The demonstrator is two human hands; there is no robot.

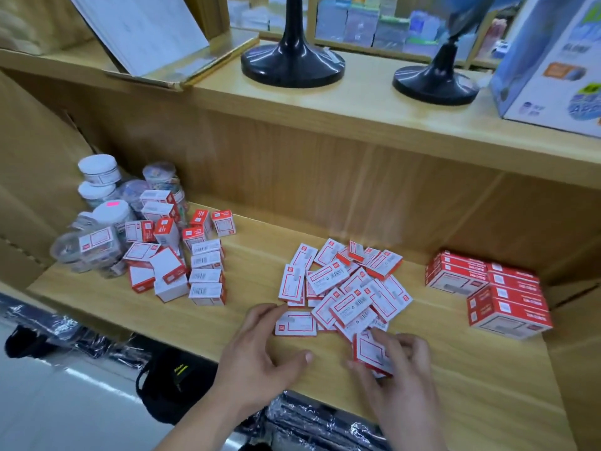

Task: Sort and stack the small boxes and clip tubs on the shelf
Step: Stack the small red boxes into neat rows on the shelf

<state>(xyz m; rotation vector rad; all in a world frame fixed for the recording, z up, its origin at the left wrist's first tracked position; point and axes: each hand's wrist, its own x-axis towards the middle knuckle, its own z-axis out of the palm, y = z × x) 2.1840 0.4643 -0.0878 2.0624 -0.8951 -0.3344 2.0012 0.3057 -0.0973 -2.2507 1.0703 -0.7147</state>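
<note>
Clip tubs (pixel 97 203): crowding the far left corner of the shelf (pixel 455 385), some upright and some tipped. I am judging them unsorted and waiting their turn.
Jumbled boxes (pixel 162 255): lying every which way just right of the tubs, a few leaning on them, so nothing here is counting as stacked yet.
Barcode row (pixel 206 271): four boxes sitting in a line and touching, barcodes facing me. This looks like the order I am aiming for.
Left hand (pixel 260 353): I am resting it low over the shelf, fingers loose and spread, gripping nothing. The fingertips are reaching the left edge of the flat box, likely to draw it in.
Flat box (pixel 296 323): lying label up at the heap's front left, easy to take next.
Loose heap (pixel 344 288): thin boxes overlapping mid-shelf, the pile I am working from.
Right hand (pixel 396 369): I am curling thumb and fingers round the held box at the heap's front.
Held box (pixel 370 351): standing tilted on edge in my grip, perhaps several together, though I cannot tell how many. Holding it this way is leaving room to add another.
Red packs (pixel 487 288): bigger cartons stacked at the right, well apart from the heap and seemingly sorted.
</note>
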